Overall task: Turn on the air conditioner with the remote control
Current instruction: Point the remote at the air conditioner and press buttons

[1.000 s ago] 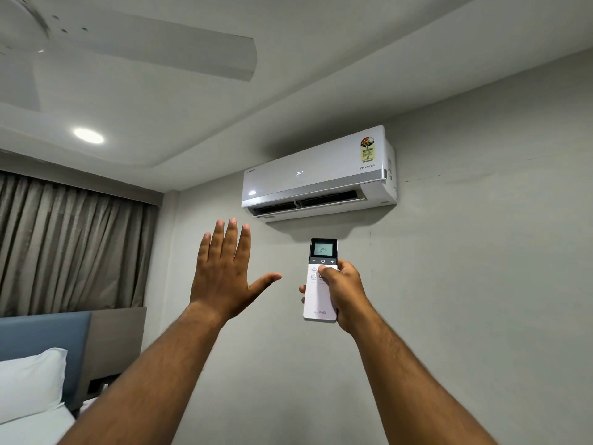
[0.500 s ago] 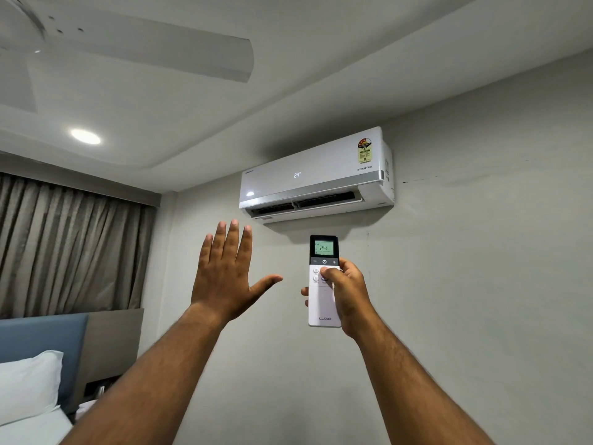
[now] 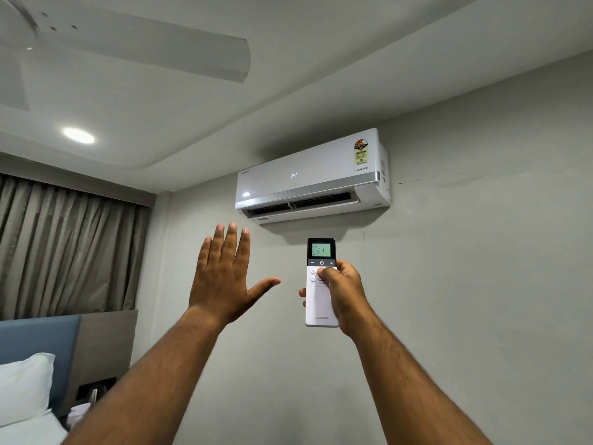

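A white wall-mounted air conditioner (image 3: 308, 178) hangs high on the grey wall, its front display reading 24 and its lower flap open. My right hand (image 3: 345, 293) holds a white remote control (image 3: 321, 303) upright just below the unit. The remote's lit screen shows 24, and my thumb rests on the buttons under the power key. My left hand (image 3: 224, 277) is raised to the left of the remote, palm toward the wall, fingers straight and thumb spread, holding nothing.
A white ceiling fan blade (image 3: 179, 56) reaches across the upper left, with a round ceiling light (image 3: 78, 135) below it. Grey curtains (image 3: 64, 248) hang at the left. A blue headboard (image 3: 35, 345) and a white pillow (image 3: 22, 387) sit at the lower left.
The remote's screen has lit up more brightly. Both hands have stayed almost in place, and the view has drifted slightly.
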